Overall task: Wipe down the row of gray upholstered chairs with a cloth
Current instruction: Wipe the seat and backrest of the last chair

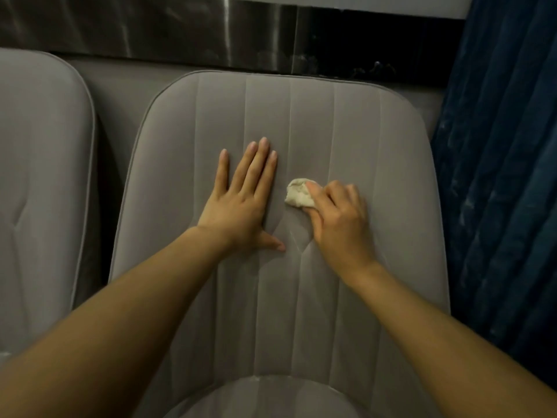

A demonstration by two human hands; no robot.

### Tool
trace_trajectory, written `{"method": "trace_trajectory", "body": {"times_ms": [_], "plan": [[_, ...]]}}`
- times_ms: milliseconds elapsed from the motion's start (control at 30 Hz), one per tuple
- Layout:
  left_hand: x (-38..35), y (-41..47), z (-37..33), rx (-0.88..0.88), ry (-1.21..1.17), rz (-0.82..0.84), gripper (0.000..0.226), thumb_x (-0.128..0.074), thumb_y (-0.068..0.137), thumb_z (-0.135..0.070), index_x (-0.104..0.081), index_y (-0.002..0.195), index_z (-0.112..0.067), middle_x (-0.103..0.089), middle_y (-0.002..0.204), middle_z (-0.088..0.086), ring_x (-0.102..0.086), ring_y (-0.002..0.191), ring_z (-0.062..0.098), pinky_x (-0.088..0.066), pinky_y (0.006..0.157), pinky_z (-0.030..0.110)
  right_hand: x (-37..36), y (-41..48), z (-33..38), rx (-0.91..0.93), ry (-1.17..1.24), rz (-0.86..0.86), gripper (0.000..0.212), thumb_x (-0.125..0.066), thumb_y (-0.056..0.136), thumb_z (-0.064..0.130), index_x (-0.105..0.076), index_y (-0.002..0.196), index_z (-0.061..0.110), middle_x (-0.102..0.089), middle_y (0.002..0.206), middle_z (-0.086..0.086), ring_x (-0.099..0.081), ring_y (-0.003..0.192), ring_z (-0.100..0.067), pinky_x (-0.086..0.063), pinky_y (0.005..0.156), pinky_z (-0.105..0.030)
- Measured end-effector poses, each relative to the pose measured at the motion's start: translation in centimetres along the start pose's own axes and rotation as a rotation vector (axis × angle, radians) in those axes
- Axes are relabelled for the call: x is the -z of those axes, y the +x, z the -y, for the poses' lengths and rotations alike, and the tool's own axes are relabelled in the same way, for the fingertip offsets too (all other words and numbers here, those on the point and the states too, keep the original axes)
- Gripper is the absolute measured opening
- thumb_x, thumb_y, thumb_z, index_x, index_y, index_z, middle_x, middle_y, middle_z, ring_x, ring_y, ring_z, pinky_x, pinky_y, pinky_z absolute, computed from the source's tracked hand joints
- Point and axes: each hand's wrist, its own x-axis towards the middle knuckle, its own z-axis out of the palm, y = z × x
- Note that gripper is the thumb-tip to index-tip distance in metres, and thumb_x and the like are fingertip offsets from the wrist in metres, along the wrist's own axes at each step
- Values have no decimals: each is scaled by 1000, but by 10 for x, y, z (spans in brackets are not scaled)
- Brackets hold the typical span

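Note:
A gray upholstered chair [346, 122] with vertical stitched channels fills the middle of the view, its backrest facing me. My left hand [241, 200] lies flat on the backrest, fingers spread, holding nothing. My right hand [337, 218] is closed on a small crumpled white cloth [297, 193], which presses against the fabric just right of my left fingers. The chair's seat cushion [265, 396] shows at the bottom edge. A second gray chair [39, 176] of the same kind stands to the left, partly cut off.
A dark blue curtain [500, 176] hangs close along the right side of the chair. Behind the chairs runs a gray wall panel [120, 92] topped by a shiny metal strip [180, 28]. A narrow dark gap [104, 176] separates the two chairs.

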Motion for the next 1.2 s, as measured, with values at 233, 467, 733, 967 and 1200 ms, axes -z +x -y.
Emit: {"method": "trace_trajectory", "body": {"times_ms": [233, 467, 733, 967, 1200], "plan": [[6, 14, -9, 46, -87, 178, 143, -55, 58, -88, 58, 114, -20, 68, 116, 4, 64, 107, 22, 38, 93, 50, 9, 9, -6, 21, 128, -55, 37, -52, 85, 24, -66, 112, 3, -56, 80, -14, -48, 74, -30, -42, 65, -42], [10, 13, -10, 65, -69, 221, 140, -54, 60, -87, 60, 111, -23, 69, 114, 3, 64, 106, 23, 42, 88, 47, 25, 111, -21, -265, 80, -182, 36, -64, 84, 24, -64, 114, 5, -56, 100, -20, -53, 93, -36, -38, 78, -35], [12, 12, -9, 57, -49, 230, 139, -53, 61, -86, 62, 108, -25, 69, 113, 3, 64, 106, 22, 44, 86, 45, 3, 71, -18, -212, 12, -170, 36, -60, 80, 32, -69, 107, 11, -56, 83, -13, -54, 75, -33, -40, 67, -35], [11, 12, -10, 63, -44, 226, 138, -53, 61, -86, 62, 109, -24, 69, 113, 4, 63, 107, 23, 43, 88, 46, 25, 122, -36, -227, 43, -236, 35, -60, 85, 29, -66, 109, 5, -56, 98, -20, -52, 91, -35, -30, 75, -29], [7, 12, -9, 53, -53, 188, 138, -52, 60, -87, 59, 113, -25, 68, 115, 3, 63, 108, 22, 42, 90, 46, 11, 112, -34, -261, -36, -111, 33, -57, 90, 32, -65, 112, 10, -56, 101, -18, -50, 93, -35, -36, 75, -38]]}}
